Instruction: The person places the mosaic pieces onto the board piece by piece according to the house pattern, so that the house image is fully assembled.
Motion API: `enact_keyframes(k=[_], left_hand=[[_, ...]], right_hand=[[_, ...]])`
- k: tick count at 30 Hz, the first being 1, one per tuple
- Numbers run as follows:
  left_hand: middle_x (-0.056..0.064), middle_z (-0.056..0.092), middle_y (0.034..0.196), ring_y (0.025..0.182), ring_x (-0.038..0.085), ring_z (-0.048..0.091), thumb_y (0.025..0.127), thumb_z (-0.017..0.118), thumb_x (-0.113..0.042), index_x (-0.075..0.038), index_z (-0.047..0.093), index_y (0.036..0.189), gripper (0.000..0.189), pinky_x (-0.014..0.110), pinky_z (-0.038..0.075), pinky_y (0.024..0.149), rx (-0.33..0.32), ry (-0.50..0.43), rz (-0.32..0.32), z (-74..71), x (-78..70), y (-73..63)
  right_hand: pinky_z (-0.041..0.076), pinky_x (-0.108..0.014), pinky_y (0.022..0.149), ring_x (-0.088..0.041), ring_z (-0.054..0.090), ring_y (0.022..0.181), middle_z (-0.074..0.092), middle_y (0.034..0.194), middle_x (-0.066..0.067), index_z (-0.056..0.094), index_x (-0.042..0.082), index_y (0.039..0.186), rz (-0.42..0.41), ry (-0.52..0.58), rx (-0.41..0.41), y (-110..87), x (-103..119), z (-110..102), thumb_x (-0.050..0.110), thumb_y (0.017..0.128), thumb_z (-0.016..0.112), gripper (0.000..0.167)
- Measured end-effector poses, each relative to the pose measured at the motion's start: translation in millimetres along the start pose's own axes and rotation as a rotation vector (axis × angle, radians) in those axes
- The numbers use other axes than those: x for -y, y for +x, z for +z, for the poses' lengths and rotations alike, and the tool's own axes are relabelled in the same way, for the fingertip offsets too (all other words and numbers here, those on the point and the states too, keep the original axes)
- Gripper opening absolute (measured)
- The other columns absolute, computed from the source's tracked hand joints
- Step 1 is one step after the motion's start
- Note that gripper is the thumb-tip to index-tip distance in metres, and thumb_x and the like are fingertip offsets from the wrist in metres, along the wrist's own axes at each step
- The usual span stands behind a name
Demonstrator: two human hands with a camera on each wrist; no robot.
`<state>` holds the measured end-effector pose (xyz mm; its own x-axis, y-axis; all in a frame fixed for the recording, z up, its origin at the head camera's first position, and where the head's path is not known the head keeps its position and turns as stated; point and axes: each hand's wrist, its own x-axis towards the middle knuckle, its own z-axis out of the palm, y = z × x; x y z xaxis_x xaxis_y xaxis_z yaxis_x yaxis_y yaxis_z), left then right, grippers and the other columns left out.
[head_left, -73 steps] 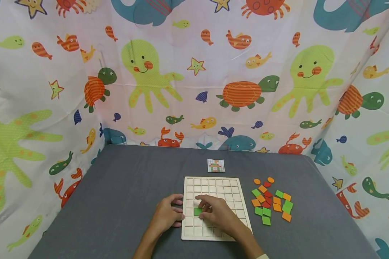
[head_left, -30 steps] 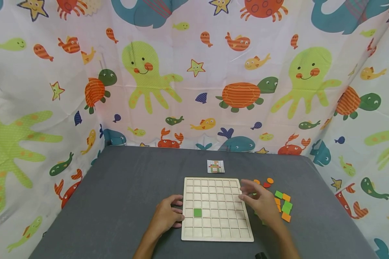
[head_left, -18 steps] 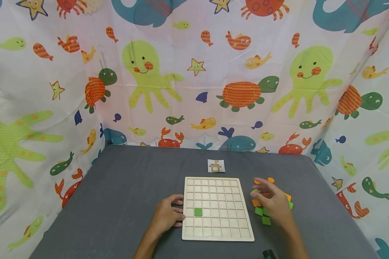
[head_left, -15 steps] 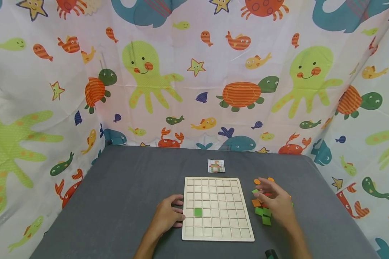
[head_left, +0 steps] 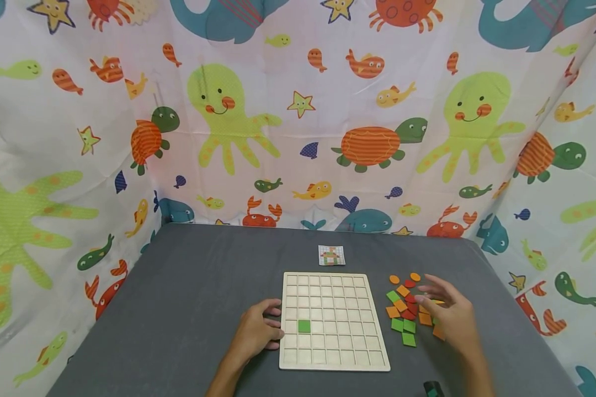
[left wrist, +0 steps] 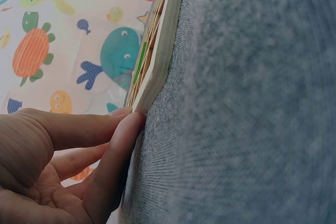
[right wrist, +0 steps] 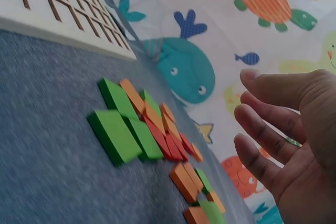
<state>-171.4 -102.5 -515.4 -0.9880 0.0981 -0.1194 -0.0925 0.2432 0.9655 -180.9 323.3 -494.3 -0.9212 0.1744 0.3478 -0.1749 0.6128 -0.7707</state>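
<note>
Shifted right hand (head_left: 449, 315) toward three o'clock, fingers apart, near loose tiles (head_left: 409, 326) at three o'clock of board (head_left: 340, 331). Touching nine-o'clock edge with left hand (head_left: 257, 327), fingers loosely bent, apart. Seated at eight o'clock within: green tile (head_left: 304, 326).

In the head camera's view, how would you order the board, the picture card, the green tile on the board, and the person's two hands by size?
Largest to smallest:
1. Board
2. Left hand and right hand: too alike to rank
3. Picture card
4. Green tile
</note>
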Motion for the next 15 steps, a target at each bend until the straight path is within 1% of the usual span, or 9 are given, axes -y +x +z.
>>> enact_keyframes(k=[4, 11, 15], left_hand=[[0.018, 0.067, 0.122, 0.091, 0.022, 0.071, 0.075, 0.08, 0.017, 0.001, 0.062, 0.141, 0.071, 0.038, 0.065, 0.056, -0.002, -0.001, -0.003, 0.0, -0.6, -0.5], [0.018, 0.066, 0.124, 0.092, 0.022, 0.071, 0.075, 0.081, 0.017, 0.0, 0.062, 0.142, 0.072, 0.038, 0.065, 0.056, 0.0, -0.01, -0.012, -0.4, -2.2, -1.1], [0.018, 0.066, 0.124, 0.092, 0.022, 0.071, 0.075, 0.081, 0.017, 0.0, 0.062, 0.142, 0.072, 0.039, 0.065, 0.056, 0.007, -0.015, -0.01, -0.6, -2.4, -1.1]], right_hand=[[0.049, -0.006, 0.079, 0.012, 0.062, 0.094, 0.075, 0.118, -0.017, 0.061, 0.009, 0.147, 0.041, -0.023, -0.02, -0.2, -7.9, -6.5, 0.019, 0.098, 0.079, 0.054], [0.048, -0.002, 0.082, 0.013, 0.063, 0.093, 0.075, 0.117, -0.021, 0.06, 0.004, 0.147, 0.056, -0.026, -0.027, 0.5, -16.9, -17.6, 0.018, 0.099, 0.077, 0.052], [0.046, 0.0, 0.082, 0.014, 0.063, 0.092, 0.076, 0.117, -0.02, 0.06, 0.005, 0.147, 0.09, -0.043, -0.041, -0.4, -24.0, -23.3, 0.021, 0.098, 0.078, 0.054]])
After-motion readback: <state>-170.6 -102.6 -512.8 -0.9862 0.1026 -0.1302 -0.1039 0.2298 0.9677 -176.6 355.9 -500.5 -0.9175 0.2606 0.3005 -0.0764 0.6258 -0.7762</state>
